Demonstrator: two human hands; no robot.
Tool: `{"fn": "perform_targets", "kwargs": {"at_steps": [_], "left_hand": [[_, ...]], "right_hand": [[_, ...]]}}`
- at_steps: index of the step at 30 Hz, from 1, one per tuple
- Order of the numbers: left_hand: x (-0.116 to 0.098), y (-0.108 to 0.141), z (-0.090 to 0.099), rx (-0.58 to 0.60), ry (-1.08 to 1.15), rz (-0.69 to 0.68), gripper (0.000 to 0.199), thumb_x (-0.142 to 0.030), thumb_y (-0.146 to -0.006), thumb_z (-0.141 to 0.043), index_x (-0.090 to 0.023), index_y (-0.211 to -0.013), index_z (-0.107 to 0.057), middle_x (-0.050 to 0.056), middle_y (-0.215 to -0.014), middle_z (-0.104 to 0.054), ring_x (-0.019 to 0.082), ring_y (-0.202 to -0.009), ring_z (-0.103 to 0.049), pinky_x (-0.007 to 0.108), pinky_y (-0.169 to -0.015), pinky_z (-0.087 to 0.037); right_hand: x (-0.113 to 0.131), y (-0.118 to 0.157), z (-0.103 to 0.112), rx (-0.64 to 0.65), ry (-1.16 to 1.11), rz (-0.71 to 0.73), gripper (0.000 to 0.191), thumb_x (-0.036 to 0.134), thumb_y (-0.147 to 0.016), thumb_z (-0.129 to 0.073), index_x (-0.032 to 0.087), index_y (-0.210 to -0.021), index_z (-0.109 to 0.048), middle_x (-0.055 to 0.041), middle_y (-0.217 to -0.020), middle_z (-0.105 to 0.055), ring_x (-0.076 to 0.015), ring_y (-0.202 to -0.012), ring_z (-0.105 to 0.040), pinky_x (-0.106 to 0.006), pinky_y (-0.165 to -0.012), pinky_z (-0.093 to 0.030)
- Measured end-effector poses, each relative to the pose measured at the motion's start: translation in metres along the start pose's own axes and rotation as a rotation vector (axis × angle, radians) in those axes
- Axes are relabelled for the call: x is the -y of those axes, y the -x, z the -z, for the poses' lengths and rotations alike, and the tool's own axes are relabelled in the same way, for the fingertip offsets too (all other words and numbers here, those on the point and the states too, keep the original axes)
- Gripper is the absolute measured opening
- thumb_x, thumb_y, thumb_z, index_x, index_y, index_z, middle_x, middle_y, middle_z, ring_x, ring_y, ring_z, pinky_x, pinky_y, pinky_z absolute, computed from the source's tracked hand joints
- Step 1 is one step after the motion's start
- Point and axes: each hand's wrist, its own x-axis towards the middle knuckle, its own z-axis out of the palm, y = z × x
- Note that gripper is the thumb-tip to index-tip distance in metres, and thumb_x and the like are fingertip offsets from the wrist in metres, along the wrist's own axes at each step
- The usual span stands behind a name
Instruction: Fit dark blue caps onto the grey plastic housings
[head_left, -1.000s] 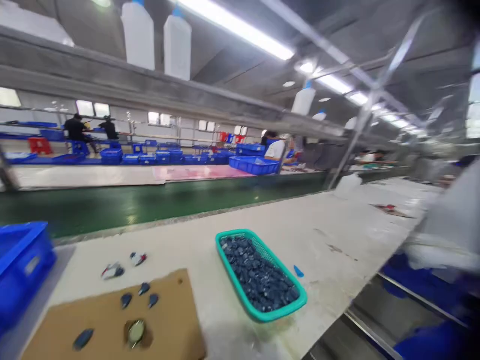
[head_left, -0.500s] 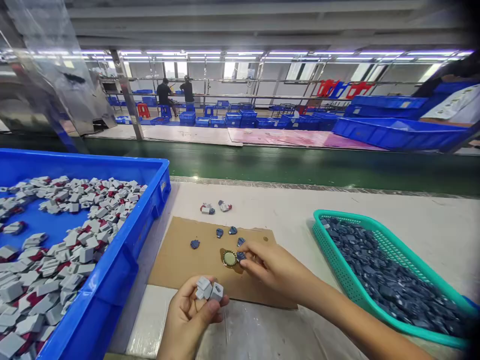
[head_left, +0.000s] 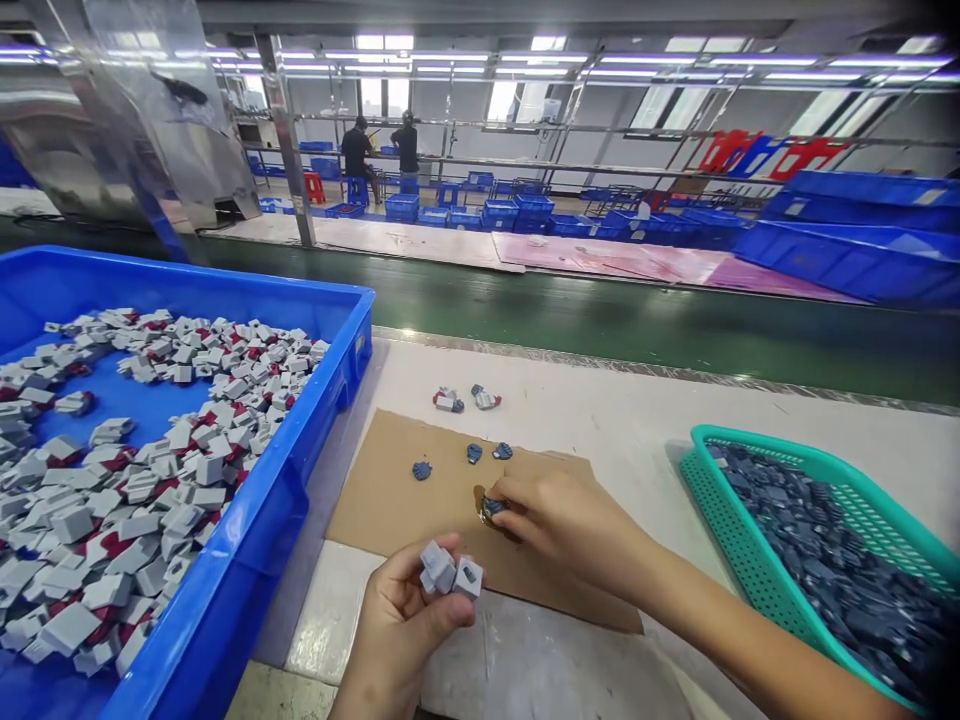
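Grey blocks [head_left: 438, 567] are clamped in the left fingers [head_left: 444, 614]; the right fingers [head_left: 513, 490] pinch a dark piece [head_left: 493, 506].

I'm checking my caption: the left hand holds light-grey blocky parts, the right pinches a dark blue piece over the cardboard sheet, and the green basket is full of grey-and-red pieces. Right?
Not quite: the head view shows dark blue pieces in the green basket. The left hand does hold light-grey blocky parts, and the right hand pinches a dark blue piece over the cardboard sheet.
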Motion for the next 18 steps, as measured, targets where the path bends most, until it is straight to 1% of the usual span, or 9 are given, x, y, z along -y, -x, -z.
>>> {"fn": "perform_targets", "kwargs": {"at_steps": [3, 5, 7, 10, 12, 14, 16, 18], "left_hand": [[0.001, 0.000, 0.000, 0.002, 0.012, -0.016, 0.041, -0.022, -0.037, -0.085, -0.017, -0.075, -0.072, 0.005, -0.065, -0.069, 0.013, -0.056, -0.061, 0.016, -0.042, -0.045], [0.002, -0.001, 0.000, -0.008, -0.004, -0.028, 0.041, -0.023, -0.038, -0.085, -0.017, -0.076, -0.072, 0.005, -0.065, -0.068, 0.012, -0.054, -0.059, 0.015, -0.040, -0.044], [0.002, -0.001, 0.000, -0.024, -0.038, -0.037, 0.041, -0.024, -0.040, -0.084, -0.017, -0.078, -0.071, 0.005, -0.067, -0.068, 0.011, -0.055, -0.057, 0.013, -0.037, -0.042], [0.002, -0.002, -0.001, -0.049, -0.054, -0.057, 0.041, -0.025, -0.041, -0.084, -0.017, -0.080, -0.071, 0.006, -0.072, -0.068, 0.010, -0.057, -0.056, 0.012, -0.035, -0.040], [0.002, -0.002, -0.002, -0.046, -0.046, -0.071, 0.040, -0.025, -0.042, -0.083, -0.018, -0.080, -0.071, 0.004, -0.070, -0.067, 0.009, -0.054, -0.054, 0.011, -0.035, -0.039], [0.001, -0.001, -0.002, -0.029, -0.049, -0.078, 0.039, -0.025, -0.043, -0.083, -0.018, -0.080, -0.071, 0.003, -0.066, -0.066, 0.006, -0.049, -0.050, 0.011, -0.036, -0.039], [0.001, 0.000, -0.002, -0.015, -0.056, -0.075, 0.038, -0.025, -0.044, -0.083, -0.018, -0.080, -0.071, 0.002, -0.065, -0.066, 0.005, -0.048, -0.048, 0.011, -0.037, -0.040], [0.000, 0.001, -0.003, -0.011, -0.064, -0.067, 0.038, -0.025, -0.045, -0.082, -0.018, -0.081, -0.070, 0.002, -0.066, -0.066, 0.005, -0.049, -0.049, 0.012, -0.039, -0.041]], "right_hand": [[0.001, -0.001, 0.005, -0.021, 0.064, 0.015, 0.014, 0.018, -0.080, -0.050, 0.018, -0.069, -0.059, -0.0023, -0.072, -0.060, -0.0156, -0.067, -0.050, -0.025, -0.055, -0.026], [0.001, 0.000, 0.007, -0.020, 0.060, 0.038, 0.012, 0.018, -0.079, -0.051, 0.018, -0.070, -0.060, -0.0030, -0.074, -0.060, -0.0168, -0.070, -0.051, -0.026, -0.058, -0.028], [-0.001, 0.002, 0.007, -0.034, 0.004, 0.051, 0.012, 0.019, -0.080, -0.051, 0.018, -0.073, -0.061, -0.0030, -0.072, -0.060, -0.0173, -0.070, -0.051, -0.027, -0.060, -0.030], [-0.004, 0.007, 0.003, -0.136, -0.203, 0.069, 0.011, 0.021, -0.081, -0.052, 0.019, -0.080, -0.063, -0.0019, -0.069, -0.059, -0.0158, -0.069, -0.051, -0.027, -0.062, -0.034], [-0.003, 0.012, 0.000, -0.232, -0.383, 0.071, 0.013, 0.023, -0.081, -0.054, 0.019, -0.088, -0.063, -0.0010, -0.066, -0.057, -0.0137, -0.064, -0.051, -0.025, -0.059, -0.037], [-0.001, 0.019, -0.001, -0.301, -0.532, 0.069, 0.018, 0.026, -0.081, -0.055, 0.019, -0.095, -0.063, 0.0000, -0.062, -0.054, -0.0116, -0.056, -0.048, -0.024, -0.053, -0.037], [0.005, 0.025, -0.001, -0.325, -0.636, 0.052, 0.020, 0.028, -0.081, -0.055, 0.019, -0.097, -0.063, -0.0002, -0.064, -0.054, -0.0104, -0.052, -0.046, -0.023, -0.048, -0.037], [0.012, 0.031, 0.000, -0.334, -0.716, 0.027, 0.019, 0.030, -0.081, -0.057, 0.021, -0.096, -0.063, -0.0017, -0.072, -0.058, -0.0113, -0.058, -0.050, -0.023, -0.049, -0.041]]}}
